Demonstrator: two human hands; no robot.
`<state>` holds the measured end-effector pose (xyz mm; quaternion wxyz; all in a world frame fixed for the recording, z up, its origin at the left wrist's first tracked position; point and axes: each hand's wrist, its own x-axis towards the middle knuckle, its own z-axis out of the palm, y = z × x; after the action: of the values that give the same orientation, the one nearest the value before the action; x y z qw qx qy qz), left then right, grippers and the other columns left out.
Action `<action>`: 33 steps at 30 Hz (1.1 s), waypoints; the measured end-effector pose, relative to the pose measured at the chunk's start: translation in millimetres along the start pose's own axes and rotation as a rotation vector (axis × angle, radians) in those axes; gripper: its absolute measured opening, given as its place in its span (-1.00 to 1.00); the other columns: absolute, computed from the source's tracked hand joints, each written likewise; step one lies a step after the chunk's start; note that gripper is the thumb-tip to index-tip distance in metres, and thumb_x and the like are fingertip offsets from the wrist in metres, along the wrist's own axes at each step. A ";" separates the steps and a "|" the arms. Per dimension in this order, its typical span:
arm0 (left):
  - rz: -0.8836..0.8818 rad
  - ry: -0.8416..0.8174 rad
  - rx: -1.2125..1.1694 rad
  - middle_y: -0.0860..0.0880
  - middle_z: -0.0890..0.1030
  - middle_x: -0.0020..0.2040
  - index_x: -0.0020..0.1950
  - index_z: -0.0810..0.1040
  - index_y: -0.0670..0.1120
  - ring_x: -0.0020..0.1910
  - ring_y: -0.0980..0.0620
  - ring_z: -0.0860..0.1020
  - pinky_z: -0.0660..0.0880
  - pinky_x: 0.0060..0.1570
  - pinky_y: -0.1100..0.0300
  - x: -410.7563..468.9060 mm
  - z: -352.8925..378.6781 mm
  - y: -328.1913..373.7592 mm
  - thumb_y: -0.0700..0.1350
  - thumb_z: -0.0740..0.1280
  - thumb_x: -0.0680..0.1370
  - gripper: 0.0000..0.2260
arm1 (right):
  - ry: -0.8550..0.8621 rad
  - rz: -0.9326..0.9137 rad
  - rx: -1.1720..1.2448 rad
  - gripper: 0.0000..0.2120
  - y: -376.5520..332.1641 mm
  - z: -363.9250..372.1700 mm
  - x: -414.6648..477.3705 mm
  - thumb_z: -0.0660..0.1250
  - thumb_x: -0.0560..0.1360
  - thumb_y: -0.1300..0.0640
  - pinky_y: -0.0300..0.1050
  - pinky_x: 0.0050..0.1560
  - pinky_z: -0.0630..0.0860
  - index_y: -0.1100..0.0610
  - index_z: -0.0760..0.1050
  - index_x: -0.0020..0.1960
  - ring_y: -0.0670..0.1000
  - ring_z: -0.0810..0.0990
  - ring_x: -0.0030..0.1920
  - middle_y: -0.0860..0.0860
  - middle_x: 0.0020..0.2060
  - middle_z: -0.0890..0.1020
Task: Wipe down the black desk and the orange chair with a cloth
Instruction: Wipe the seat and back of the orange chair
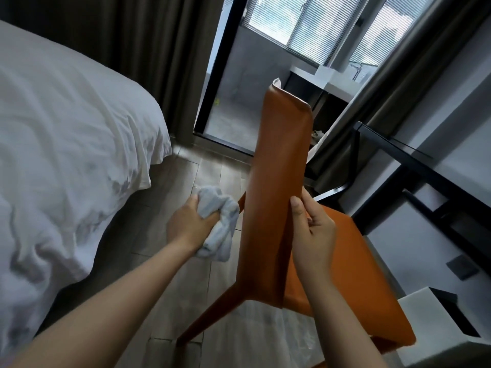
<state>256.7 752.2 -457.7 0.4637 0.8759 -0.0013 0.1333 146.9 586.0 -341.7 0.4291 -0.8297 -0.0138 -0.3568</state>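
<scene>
- The left hand [190,225] has its grip closed round a crumpled pale-white cloth [221,227], fingers curled into the bundle; the cloth hangs above the wooden plank floor [164,208], just beside the back face of the backrest, and I cannot tell whether it touches it.
- The right hand [312,235] pinches the side edge of the backrest of the orange smooth-upholstered chair [276,168], thumb on the back face, fingers round to the seat side; it seems to be steadying the chair.
- The backrest's long axis runs from the seat up and away toward the window; the cloth lies to its left, low on that axis, so the left hand is the nearer one; I judge the wipe calls for a short move rightward onto the panel, then strokes along it.
- The chair stands on the floor between the white-sheeted bed [66,128] and the black slim-framed counter [393,152]; its seat points toward the counter.
</scene>
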 end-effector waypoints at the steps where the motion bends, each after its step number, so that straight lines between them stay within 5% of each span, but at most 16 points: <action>1: 0.046 0.054 -0.046 0.15 0.48 -0.31 -0.14 0.35 0.12 -0.36 0.21 0.46 0.29 -0.39 0.28 12.2 -8.8 15.3 0.30 0.22 0.45 -0.74 | -0.003 0.005 0.002 -0.67 -1.0 -0.5 0.0 0.19 0.58 -0.05 0.00 0.01 0.60 -0.10 0.45 0.33 -0.17 0.61 0.02 -0.21 0.01 0.65; 6: 0.201 0.272 -0.175 0.20 0.42 -0.36 -0.24 0.33 0.15 -0.37 0.26 0.44 0.24 -0.41 0.33 66.3 -54.7 81.4 0.24 0.25 0.48 -0.77 | -0.012 0.032 -0.014 -0.61 -2.6 -0.1 0.3 0.17 0.54 -0.13 0.09 0.09 0.57 -0.08 0.47 0.32 -0.10 0.59 0.11 -0.11 0.12 0.64; 8: 0.211 0.316 -0.224 0.18 0.48 -0.28 -0.11 0.42 0.13 -0.27 0.17 0.53 0.36 -0.34 0.27 84.1 -67.1 111.8 0.24 0.26 0.46 -0.79 | -0.008 0.049 -0.014 -0.61 -1.0 1.3 0.3 0.17 0.54 -0.14 0.10 0.08 0.58 -0.07 0.49 0.30 -0.07 0.60 0.09 -0.08 0.09 0.65; 13: 0.224 0.339 -0.233 0.04 0.56 0.13 0.26 0.40 0.05 0.03 0.00 0.58 0.55 -0.01 0.03 92.1 -66.2 159.2 0.32 0.24 0.40 -0.47 | -0.003 0.043 -0.018 -0.63 1.9 2.1 -1.3 0.16 0.54 -0.16 -0.07 0.00 0.58 -0.09 0.51 0.27 0.02 0.62 0.02 -0.03 0.00 0.66; 17: 0.212 0.253 -0.409 0.01 0.52 0.19 0.33 0.35 0.00 0.10 0.03 0.54 0.54 0.06 0.01 80.9 -52.0 149.8 0.27 0.28 0.50 -0.49 | 0.014 0.048 -0.001 -0.63 1.2 1.9 -2.2 0.17 0.54 -0.18 0.07 0.05 0.59 -0.14 0.48 0.29 -0.10 0.61 0.09 -0.14 0.06 0.65; 22: 0.235 0.123 -0.588 -0.02 0.53 0.19 0.35 0.34 0.00 0.12 0.02 0.55 0.55 0.10 -0.05 72.4 -41.2 139.3 0.28 0.21 0.54 -0.49 | 0.032 0.063 -0.019 -0.60 4.2 0.8 -5.5 0.15 0.54 -0.22 0.10 0.01 0.59 -0.08 0.53 0.25 -0.03 0.61 0.02 -0.03 0.00 0.66; 28: 0.272 0.176 -0.526 -0.01 0.52 0.20 0.35 0.36 0.00 0.12 0.02 0.53 0.53 0.08 0.03 67.4 -20.1 128.5 0.21 0.21 0.57 -0.56 | 0.034 0.056 -0.027 -0.63 2.0 0.2 -6.6 0.16 0.56 -0.12 -0.22 -0.16 0.52 0.02 0.56 0.22 -0.06 0.60 -0.12 -0.03 -0.12 0.66; 33: 0.219 0.134 -0.394 -0.02 0.52 0.12 0.30 0.38 0.00 0.01 0.02 0.52 0.46 -0.06 0.12 68.3 4.9 100.6 0.21 0.19 0.58 -0.60 | 0.031 0.045 -0.008 -0.62 0.8 2.0 -6.6 0.18 0.56 -0.08 -0.16 -0.16 0.52 0.15 0.58 0.16 -0.05 0.60 -0.12 0.03 -0.12 0.66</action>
<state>311.0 699.2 -362.6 0.6077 0.7523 -0.0914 0.2377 143.3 588.8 -347.0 0.4337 -0.8258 0.0128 -0.3602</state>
